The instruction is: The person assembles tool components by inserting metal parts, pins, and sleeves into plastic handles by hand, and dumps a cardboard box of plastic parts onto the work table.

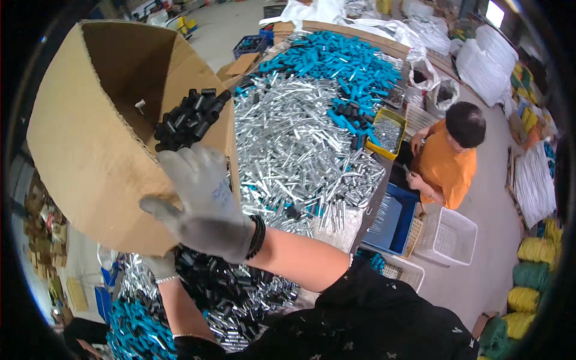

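Note:
A big open cardboard box (90,156) is tilted at the left, with a cluster of short black tubes (191,119) inside along its right side. My right hand (201,195), in a grey glove, reaches across the box's near rim, fingertips beside the black tubes and thumb against the outer wall. It appears to grip the rim. Beneath the box's lower edge is my gloved left hand (161,265), mostly hidden by the cardboard; its fingers do not show. Loose black tubes (207,273) are heaped just below the box, among silver pieces.
A pile of silver metal tubes (294,132) covers the table, with blue tubes (336,57) behind it. At right, a person in an orange shirt (449,162) holds a small piece beside a yellow tray (386,133), blue bin (391,219) and white crate (447,237). More blue tubes (138,327) lie lower left.

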`<state>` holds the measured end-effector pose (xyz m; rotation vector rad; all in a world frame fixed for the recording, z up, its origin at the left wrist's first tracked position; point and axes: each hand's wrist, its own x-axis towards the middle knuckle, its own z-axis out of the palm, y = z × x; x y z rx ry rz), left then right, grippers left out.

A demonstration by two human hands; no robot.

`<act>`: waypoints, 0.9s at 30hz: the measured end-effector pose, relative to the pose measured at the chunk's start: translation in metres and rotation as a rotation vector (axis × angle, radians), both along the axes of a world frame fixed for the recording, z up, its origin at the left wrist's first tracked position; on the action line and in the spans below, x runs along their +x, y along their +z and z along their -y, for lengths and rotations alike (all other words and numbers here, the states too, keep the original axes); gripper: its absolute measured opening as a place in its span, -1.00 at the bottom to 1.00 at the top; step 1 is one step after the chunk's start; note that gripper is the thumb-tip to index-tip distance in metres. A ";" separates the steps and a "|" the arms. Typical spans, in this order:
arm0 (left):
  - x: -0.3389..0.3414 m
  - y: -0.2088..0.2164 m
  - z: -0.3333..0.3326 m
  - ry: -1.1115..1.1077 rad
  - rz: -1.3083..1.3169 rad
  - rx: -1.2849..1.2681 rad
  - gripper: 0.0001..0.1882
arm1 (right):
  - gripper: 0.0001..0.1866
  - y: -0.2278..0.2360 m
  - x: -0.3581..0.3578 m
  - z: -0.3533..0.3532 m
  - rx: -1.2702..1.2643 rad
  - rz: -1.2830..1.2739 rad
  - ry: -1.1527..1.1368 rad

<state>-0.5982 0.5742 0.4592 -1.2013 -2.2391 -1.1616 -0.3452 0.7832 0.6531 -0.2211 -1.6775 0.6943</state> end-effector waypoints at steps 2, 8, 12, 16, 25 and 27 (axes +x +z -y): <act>-0.022 -0.017 -0.037 -0.183 0.295 0.128 -0.43 | -0.46 -0.018 0.001 -0.035 0.047 -0.047 -0.039; -0.039 0.014 -0.175 -0.510 1.322 0.709 -0.42 | -0.49 -0.074 0.026 -0.122 -0.071 -0.241 -0.214; -0.053 0.012 -0.245 -0.549 1.367 0.555 -0.42 | -0.48 -0.123 0.048 -0.162 -0.382 -0.274 -0.157; -0.139 0.029 -0.269 -0.575 1.421 0.487 -0.40 | -0.31 -0.131 0.051 -0.158 -0.664 -0.440 0.136; -0.174 0.111 -0.339 -0.667 1.127 0.164 -0.44 | -0.50 -0.186 0.043 -0.174 -0.927 -0.679 0.416; -0.179 0.122 -0.340 -0.576 1.123 0.200 -0.46 | -0.49 -0.184 0.039 -0.180 -0.910 -0.699 0.415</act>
